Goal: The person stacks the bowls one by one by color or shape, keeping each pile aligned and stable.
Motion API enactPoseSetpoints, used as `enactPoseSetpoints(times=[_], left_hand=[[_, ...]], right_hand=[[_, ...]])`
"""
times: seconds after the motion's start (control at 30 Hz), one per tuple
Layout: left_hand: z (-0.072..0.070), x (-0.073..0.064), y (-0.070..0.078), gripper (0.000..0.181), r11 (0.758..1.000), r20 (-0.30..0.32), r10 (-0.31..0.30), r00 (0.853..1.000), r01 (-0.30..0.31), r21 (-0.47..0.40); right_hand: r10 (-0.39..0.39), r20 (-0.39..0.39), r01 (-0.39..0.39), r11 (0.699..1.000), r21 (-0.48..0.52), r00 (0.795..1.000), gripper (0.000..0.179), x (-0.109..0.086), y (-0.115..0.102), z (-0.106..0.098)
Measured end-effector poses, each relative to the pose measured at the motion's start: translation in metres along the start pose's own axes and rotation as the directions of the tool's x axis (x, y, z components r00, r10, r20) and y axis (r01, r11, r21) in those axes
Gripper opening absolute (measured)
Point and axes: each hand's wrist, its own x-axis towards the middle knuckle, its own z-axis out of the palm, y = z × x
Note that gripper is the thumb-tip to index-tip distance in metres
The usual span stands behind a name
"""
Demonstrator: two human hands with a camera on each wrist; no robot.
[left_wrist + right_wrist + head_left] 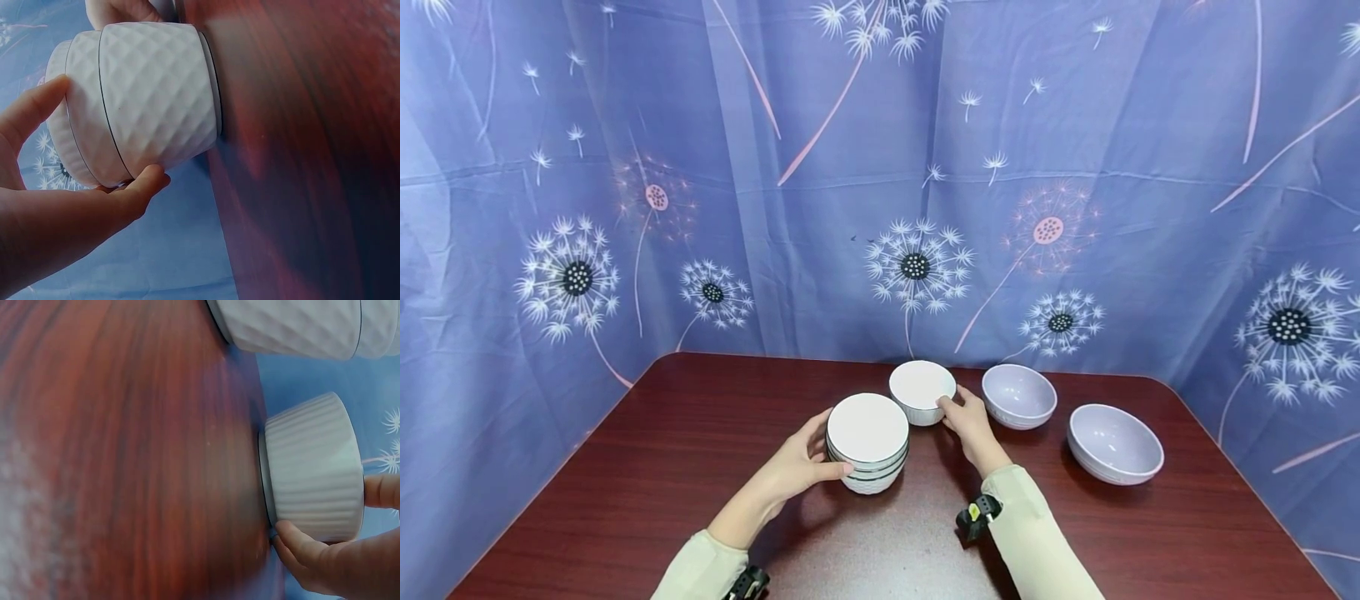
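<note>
A stack of several white bowls [868,429] with dark rim lines stands near the middle of the table. My left hand [790,468] grips it from the left, thumb at the near side and fingers around the far side. The left wrist view shows diamond-textured walls on the lower bowls [159,90]. Just behind and right of the stack is a single white bowl [919,385], its wall vertically ribbed in the right wrist view. My right hand [967,427] holds this bowl by its right side, thumb over the rim and fingertips [300,540] low on the outer wall.
Two pale lavender bowls, one at the back [1019,396] and one farther right [1115,443], sit upright right of my right hand. The dark red wooden table [647,483] ends at a blue dandelion-print curtain [820,275] behind and at both sides.
</note>
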Motion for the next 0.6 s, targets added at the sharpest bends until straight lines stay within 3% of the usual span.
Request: enactPoseSetpoints(times=[0.4,0.6], left_hand=[[-0.0001,0.0004,0.0009,0.092,1.000,0.007,0.010,1.000,-0.010,-0.006],[0.0004,-0.0007,0.0004,0.092,1.000,0.011,0.011,1.000,-0.011,-0.008]], right_hand=[[-0.007,0.011,0.006,0.999,0.045,1.000,0.059,-0.0024,-0.0026,0.0037],[-0.015,-0.025,0.017,0.996,0.084,1.000,0.057,-0.0042,-0.0006,0.0042]])
